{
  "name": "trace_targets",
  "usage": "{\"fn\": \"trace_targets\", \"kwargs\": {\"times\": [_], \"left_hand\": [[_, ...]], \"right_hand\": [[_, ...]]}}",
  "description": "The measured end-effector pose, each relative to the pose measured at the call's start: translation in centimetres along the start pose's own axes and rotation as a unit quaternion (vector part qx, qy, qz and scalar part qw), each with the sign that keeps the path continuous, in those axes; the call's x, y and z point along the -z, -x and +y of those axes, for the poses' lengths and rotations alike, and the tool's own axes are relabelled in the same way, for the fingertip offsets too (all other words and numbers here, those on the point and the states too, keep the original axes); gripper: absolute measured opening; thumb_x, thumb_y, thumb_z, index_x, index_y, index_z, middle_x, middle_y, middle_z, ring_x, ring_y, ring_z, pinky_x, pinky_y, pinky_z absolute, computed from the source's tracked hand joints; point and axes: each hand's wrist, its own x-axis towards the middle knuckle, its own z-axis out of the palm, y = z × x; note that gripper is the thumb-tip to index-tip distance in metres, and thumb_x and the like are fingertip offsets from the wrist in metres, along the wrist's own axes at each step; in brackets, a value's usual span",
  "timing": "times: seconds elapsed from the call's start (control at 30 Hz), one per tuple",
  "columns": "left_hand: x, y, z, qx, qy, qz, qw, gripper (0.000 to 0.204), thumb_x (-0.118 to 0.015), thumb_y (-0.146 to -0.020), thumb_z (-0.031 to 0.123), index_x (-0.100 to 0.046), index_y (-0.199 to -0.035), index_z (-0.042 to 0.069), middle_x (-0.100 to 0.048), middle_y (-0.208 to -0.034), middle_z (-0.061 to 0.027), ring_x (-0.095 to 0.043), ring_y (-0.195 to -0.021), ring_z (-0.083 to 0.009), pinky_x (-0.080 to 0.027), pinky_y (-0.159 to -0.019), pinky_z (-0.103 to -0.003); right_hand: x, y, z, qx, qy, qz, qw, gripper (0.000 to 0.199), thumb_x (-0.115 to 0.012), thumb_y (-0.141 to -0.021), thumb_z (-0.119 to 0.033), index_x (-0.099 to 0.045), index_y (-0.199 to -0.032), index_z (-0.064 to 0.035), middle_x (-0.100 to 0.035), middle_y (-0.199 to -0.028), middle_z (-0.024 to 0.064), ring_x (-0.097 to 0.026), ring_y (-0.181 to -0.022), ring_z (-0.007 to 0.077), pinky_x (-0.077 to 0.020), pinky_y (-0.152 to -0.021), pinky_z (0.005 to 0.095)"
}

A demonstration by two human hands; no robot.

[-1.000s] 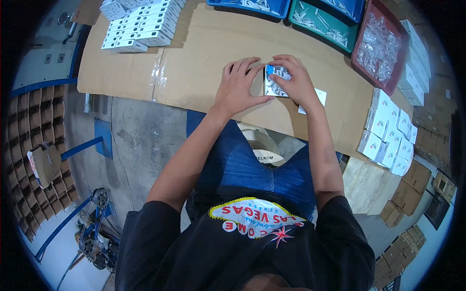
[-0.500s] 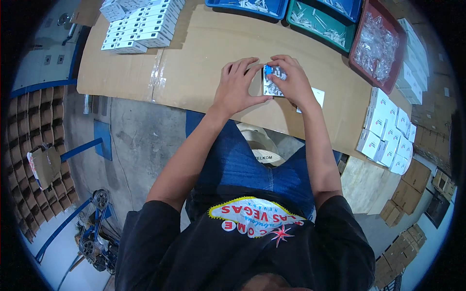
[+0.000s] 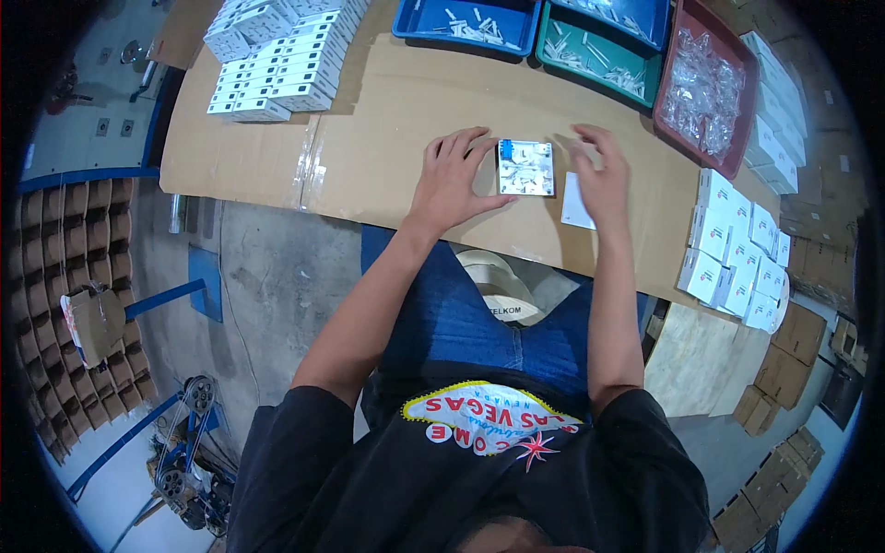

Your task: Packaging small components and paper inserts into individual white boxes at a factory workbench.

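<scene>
A small square white box (image 3: pixel 525 182) lies on the cardboard-covered table before me, filled with white and clear parts and a blue piece at its upper left corner. My left hand (image 3: pixel 449 182) is at the box's left side, fingers and thumb spread around that edge; whether they touch it I cannot tell. Apart from the box, on its right, my right hand (image 3: pixel 606 180) has its fingers loosely bent and apart, with nothing visible in them. Beside and partly under the right hand lies a flat white square piece (image 3: pixel 577 203), possibly a cover.
Stacked white boxes (image 3: pixel 286 69) stand at the far left. Blue trays (image 3: pixel 516 41) and a green tray (image 3: pixel 599 97) hold white parts; a red tray (image 3: pixel 664 120) holds clear plastic packets. More white boxes (image 3: pixel 733 240) sit at the table's right edge.
My right hand has let go of the small box and moved right, to the flat white piece. The box's contents now show fully. My left hand stays by the box.
</scene>
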Motion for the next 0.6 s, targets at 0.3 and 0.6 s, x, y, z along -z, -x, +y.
{"fn": "trace_targets", "kwargs": {"times": [0.3, 0.6], "left_hand": [[0.1, -0.1, 0.0, 0.004, -0.012, -0.011, 1.000, 0.083, -0.081, -0.071, 0.057, -0.058, -0.136, 0.011, -0.052, -0.142, -0.0089, -0.045, -0.134, -0.0268, -0.030, -0.114, -0.046], [-0.2, -0.1, 0.2, -0.006, 0.004, 0.006, 1.000, 0.082, -0.083, -0.070, 0.052, -0.058, -0.137, 0.012, -0.053, -0.140, -0.0095, -0.047, -0.132, -0.0281, -0.030, -0.114, -0.046]], "right_hand": [[5.9, 5.3, 2.2, -0.310, 0.189, -0.085, 0.928, 0.029, -0.074, -0.086, -0.030, -0.073, -0.099, -0.0042, -0.074, -0.096, 0.0143, -0.071, -0.090, 0.0315, -0.0556, -0.080, 0.0412], [5.7, 5.8, 6.5, -0.297, 0.024, -0.063, 0.952, 0.021, -0.073, -0.088, -0.022, -0.069, -0.092, -0.0010, -0.070, -0.082, 0.0095, -0.068, -0.077, 0.0206, -0.0539, -0.070, 0.0341]]}}
